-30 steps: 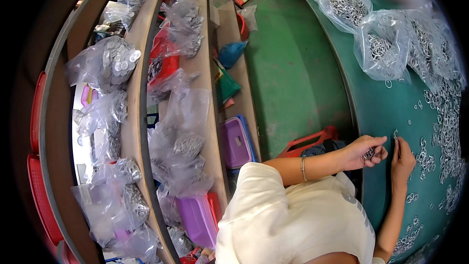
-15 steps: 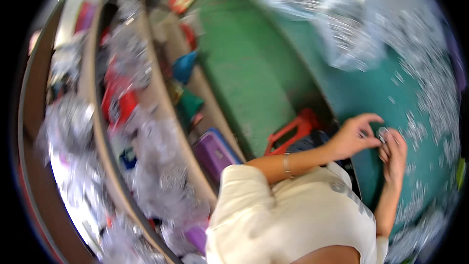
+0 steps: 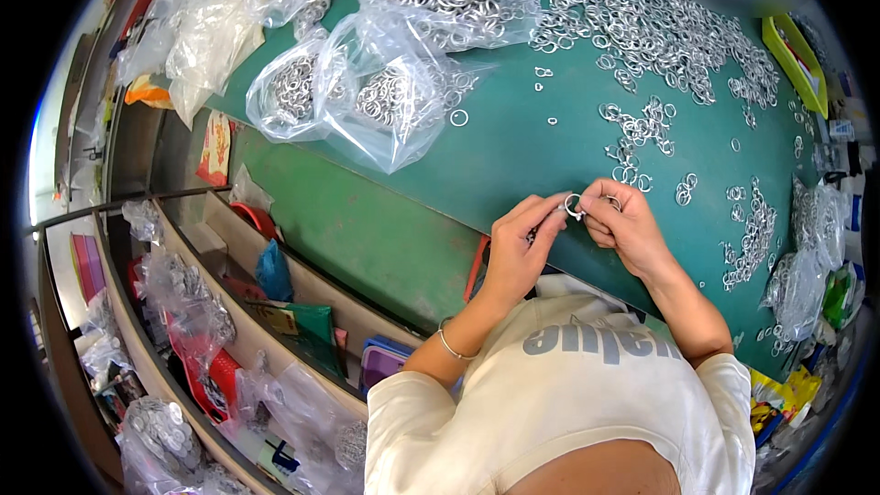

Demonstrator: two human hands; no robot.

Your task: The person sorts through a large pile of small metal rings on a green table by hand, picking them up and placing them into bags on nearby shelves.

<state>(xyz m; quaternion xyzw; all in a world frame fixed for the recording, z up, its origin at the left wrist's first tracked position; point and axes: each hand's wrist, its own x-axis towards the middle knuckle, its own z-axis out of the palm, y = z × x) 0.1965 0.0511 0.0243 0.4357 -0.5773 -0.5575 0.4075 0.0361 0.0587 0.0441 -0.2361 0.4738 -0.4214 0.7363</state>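
Over the green table (image 3: 513,165), my two hands meet close to its near edge. Held between them is a silver metal ring (image 3: 574,206) with a small fitting at its side. My right hand (image 3: 625,227) grips that ring with thumb and forefinger, and a second ring (image 3: 612,203) shows among its fingers. From the left, the pinched thumb and forefinger of my left hand (image 3: 524,246) reach the first ring's edge with a tiny metal piece at their tips. Small silvery bits (image 3: 533,233) also show inside my left hand; their kind is hard to make out.
A heap of silver rings (image 3: 642,23) covers the far table. Clear plastic bags of rings (image 3: 385,96) stand far left. Smaller ring clusters (image 3: 753,238) lie right, near a yellow-green tray (image 3: 796,64). Shelving (image 3: 229,302) with bagged goods lines my left side.
My view has swung right and steadied, bringing the table into the middle. My hands have come together at the ring; earlier they were slightly apart, with the left fingers more spread.
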